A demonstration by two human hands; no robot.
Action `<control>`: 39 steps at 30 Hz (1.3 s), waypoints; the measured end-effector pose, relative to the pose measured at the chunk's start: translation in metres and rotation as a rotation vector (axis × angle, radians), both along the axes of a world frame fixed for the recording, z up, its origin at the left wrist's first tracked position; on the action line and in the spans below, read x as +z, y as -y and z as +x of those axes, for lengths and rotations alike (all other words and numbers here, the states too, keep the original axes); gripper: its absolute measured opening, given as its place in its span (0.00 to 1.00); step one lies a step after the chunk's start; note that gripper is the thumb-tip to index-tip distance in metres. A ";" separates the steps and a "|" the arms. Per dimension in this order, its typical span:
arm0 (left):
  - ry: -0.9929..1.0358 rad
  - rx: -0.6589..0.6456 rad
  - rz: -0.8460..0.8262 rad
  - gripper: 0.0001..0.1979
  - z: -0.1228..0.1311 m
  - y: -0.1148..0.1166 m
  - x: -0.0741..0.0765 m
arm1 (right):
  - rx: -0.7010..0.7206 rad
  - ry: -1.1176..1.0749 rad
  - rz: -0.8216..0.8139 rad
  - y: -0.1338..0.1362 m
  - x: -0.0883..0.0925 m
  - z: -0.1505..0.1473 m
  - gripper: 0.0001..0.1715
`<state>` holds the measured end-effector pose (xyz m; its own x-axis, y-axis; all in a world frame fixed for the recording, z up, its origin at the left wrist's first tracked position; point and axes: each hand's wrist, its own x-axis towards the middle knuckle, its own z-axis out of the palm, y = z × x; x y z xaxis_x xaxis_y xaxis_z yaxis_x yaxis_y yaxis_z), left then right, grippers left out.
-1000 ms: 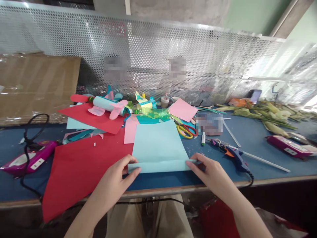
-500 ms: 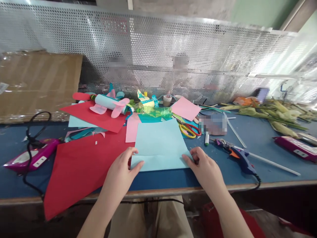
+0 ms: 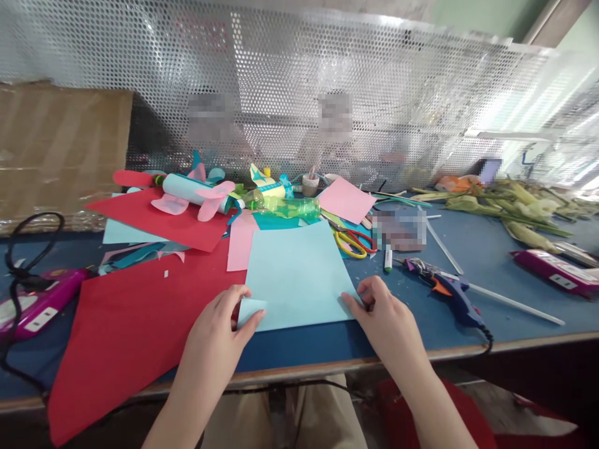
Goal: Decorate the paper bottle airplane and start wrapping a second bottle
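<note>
A light blue sheet of paper (image 3: 294,268) lies in front of me near the table's front edge. My left hand (image 3: 224,321) pinches its near left corner between thumb and fingers. At the near right corner, the thumb and fingers of my right hand (image 3: 377,305) are closed on the same sheet. The near edge looks slightly raised at the left. Large red paper (image 3: 140,324) spreads out to the left of the sheet, by my left forearm. Beyond the sheet's far right corner lie scissors with yellow and red handles (image 3: 350,242).
A green plastic bottle (image 3: 290,207) and a paper-wrapped bottle with pink blades (image 3: 187,190) lie at the back. To the right are a blue glue gun (image 3: 449,290), glue sticks (image 3: 515,304) and a marker (image 3: 388,259). Purple power strips (image 3: 556,271) sit at both sides.
The fold line along the sheet's near edge no longer shows across its width; only the left corner appears turned up. Both hands keep their grip. The view has shifted slightly right.
</note>
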<state>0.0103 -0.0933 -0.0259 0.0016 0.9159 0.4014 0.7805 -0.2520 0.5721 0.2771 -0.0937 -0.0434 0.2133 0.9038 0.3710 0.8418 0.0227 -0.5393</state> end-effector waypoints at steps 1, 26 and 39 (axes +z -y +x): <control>-0.003 0.008 -0.002 0.13 0.001 0.000 0.000 | -0.002 0.000 -0.002 0.000 0.000 0.000 0.14; 0.021 0.008 -0.073 0.08 0.001 0.006 0.011 | -0.031 0.033 -0.077 0.002 0.005 -0.003 0.17; -0.001 -0.078 0.007 0.06 -0.001 0.005 0.012 | 0.047 0.033 0.012 0.006 0.006 0.002 0.09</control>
